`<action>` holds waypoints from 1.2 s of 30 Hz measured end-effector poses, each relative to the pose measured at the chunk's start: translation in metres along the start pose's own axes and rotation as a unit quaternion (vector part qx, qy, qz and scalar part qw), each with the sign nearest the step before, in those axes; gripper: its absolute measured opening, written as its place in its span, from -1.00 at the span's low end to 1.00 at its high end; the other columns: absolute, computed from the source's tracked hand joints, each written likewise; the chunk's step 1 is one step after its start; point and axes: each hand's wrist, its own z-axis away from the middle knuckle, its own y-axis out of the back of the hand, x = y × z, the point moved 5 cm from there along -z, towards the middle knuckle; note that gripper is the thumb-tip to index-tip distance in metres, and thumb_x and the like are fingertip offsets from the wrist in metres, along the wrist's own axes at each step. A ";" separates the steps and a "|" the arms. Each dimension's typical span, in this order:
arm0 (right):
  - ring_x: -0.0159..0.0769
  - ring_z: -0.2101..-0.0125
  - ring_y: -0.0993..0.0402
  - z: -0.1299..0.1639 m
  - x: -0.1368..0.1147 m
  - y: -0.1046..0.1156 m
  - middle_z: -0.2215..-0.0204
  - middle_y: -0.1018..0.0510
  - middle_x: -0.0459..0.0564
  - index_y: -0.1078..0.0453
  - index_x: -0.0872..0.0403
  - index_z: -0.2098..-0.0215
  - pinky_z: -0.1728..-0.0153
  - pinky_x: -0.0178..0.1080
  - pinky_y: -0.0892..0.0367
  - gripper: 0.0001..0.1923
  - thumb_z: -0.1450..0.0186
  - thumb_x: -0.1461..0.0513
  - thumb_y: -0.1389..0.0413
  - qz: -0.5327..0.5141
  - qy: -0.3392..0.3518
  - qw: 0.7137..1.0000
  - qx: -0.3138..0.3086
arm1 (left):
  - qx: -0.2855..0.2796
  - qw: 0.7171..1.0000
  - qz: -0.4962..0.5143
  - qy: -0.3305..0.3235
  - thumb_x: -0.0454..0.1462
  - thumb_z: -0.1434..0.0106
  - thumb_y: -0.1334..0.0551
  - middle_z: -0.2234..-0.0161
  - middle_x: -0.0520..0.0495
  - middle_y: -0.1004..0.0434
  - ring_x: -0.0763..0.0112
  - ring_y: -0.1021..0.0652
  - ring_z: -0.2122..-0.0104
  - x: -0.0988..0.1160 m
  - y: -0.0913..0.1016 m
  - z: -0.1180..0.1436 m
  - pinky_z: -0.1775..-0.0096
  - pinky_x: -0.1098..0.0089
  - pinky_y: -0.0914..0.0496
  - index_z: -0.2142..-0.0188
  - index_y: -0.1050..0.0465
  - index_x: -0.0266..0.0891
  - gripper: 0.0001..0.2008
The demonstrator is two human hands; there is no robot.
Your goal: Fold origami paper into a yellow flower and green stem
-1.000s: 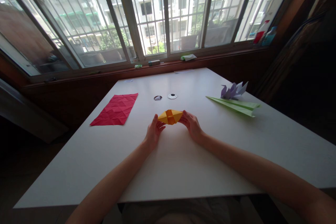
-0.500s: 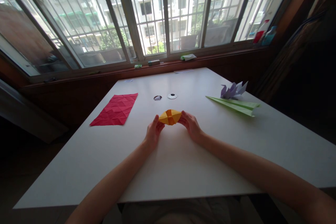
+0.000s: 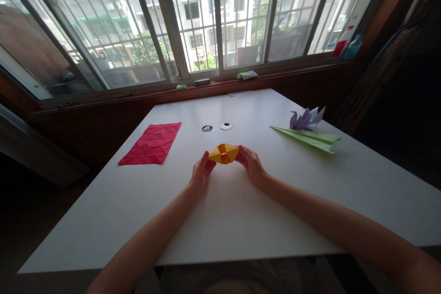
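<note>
A folded yellow paper boat [image 3: 223, 154], pointed at both ends with an orange hollow in its middle, is held between my two hands over the white table [image 3: 220, 220]. My left hand [image 3: 201, 170] pinches its left tip, thumb on top. At the opposite tip, my right hand [image 3: 252, 165] grips the paper with its fingers tucked behind and below. Both hands are closed on it. Some of the fingertips are hidden behind the folds.
Creased red paper [image 3: 151, 143] lies at the left. On the right are a green paper plane [image 3: 308, 138] and a purple paper crane [image 3: 305, 119]. Two round discs [image 3: 225, 126] lie beyond my hands. Small packets [image 3: 246, 75] rest on the windowsill.
The paper boat has shifted very slightly to the right, and its middle looks a touch changed in shape. My hands keep their places at its tips.
</note>
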 end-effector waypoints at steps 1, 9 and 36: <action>-0.25 0.32 -0.43 0.000 0.000 0.000 0.38 -0.50 0.00 -0.39 0.11 0.39 0.21 -0.18 -0.29 -0.69 -0.11 0.02 -0.08 0.001 -0.001 1.000 0.003 | -0.002 1.000 -0.001 -0.002 -0.10 -0.07 -0.21 0.26 -0.12 -0.50 0.37 -0.46 0.20 0.000 0.000 0.000 0.07 0.37 -0.25 0.28 -0.45 -0.34 -0.66; -0.29 0.34 -0.42 -0.001 0.002 0.003 0.38 -0.49 -0.02 -0.39 0.10 0.34 0.21 -0.20 -0.29 -0.72 -0.13 0.06 -0.08 0.008 0.006 1.000 0.008 | -0.002 1.000 -0.009 -0.006 -0.10 -0.07 -0.21 0.26 -0.12 -0.49 0.36 -0.46 0.20 0.000 0.000 -0.001 0.07 0.35 -0.25 0.29 -0.45 -0.35 -0.66; -0.29 0.33 -0.41 -0.001 0.002 0.004 0.36 -0.49 -0.03 -0.40 0.08 0.34 0.19 -0.18 -0.29 -0.72 -0.12 0.05 -0.07 0.001 0.014 1.000 0.019 | 0.026 0.999 -0.015 -0.020 -0.08 -0.03 -0.23 0.30 -0.11 -0.50 0.35 -0.46 0.21 0.003 0.003 -0.001 0.07 0.35 -0.25 0.32 -0.45 -0.34 -0.65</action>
